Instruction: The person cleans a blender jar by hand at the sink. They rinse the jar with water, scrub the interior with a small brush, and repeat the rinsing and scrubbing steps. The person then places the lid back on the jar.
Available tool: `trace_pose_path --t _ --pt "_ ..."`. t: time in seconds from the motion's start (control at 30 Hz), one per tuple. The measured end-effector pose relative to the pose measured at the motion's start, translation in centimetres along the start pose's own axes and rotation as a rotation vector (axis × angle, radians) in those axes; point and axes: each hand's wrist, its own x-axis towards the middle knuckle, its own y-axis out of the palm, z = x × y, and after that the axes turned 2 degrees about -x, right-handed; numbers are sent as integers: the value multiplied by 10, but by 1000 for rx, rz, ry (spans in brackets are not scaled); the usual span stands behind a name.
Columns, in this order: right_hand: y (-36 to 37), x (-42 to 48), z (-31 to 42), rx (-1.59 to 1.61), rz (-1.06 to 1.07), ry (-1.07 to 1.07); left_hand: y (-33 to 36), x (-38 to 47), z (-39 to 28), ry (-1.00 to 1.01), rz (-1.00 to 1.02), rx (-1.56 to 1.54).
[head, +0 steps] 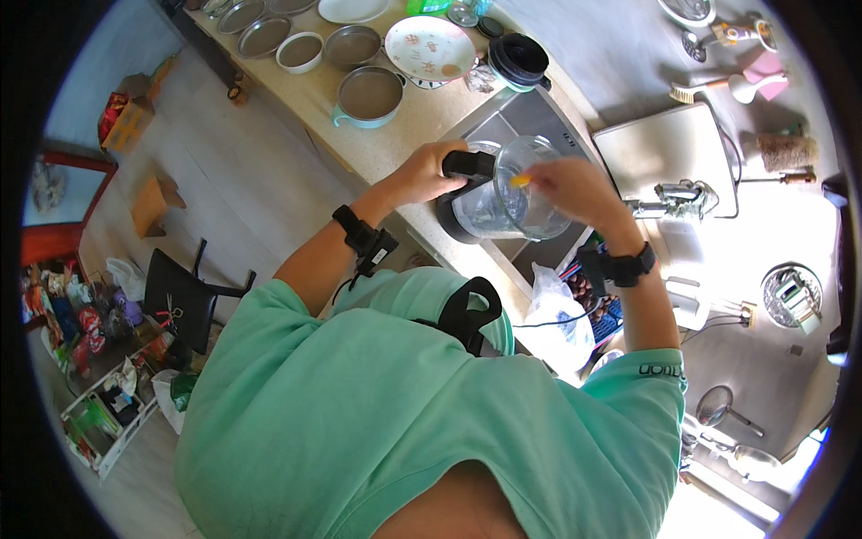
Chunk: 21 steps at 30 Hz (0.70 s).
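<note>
My left hand [431, 174] is closed around the black handle of a clear glass jug [481, 209], which has a dark base and looks like a blender jug. The jug lies tilted over the edge of the sink [532, 111], its wide mouth turned to the right. At that mouth, my right hand [572, 188] pinches a small yellow thing [520, 180], perhaps a piece of sponge; what it is cannot be told. Part of the jug's far rim is hidden behind my right hand.
Metal pans [353, 46], a patterned plate [431, 48] and a turquoise-handled bowl [370, 94] stand on the counter [303, 101]. A faucet [673, 201] is right of the sink. Nearer me are a plastic bag [555, 323] and a blue basket [609, 316] with round brown items. A black chair [178, 296] stands left.
</note>
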Motion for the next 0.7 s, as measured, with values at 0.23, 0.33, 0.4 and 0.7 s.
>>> trace_pose_path --t 0.23,0.33,0.4,0.7 --pt "-8 -10 4 -251 -18 223 -2 1 -1 -15 40 45" --pt "17 15 18 -274 189 120 -2 1 -4 -27 41 44" --pt "20 27 18 -231 220 59 -2 1 -5 -57 57 79" --pt "-64 -58 -23 -185 -299 211 -2 0 0 -1 59 50"
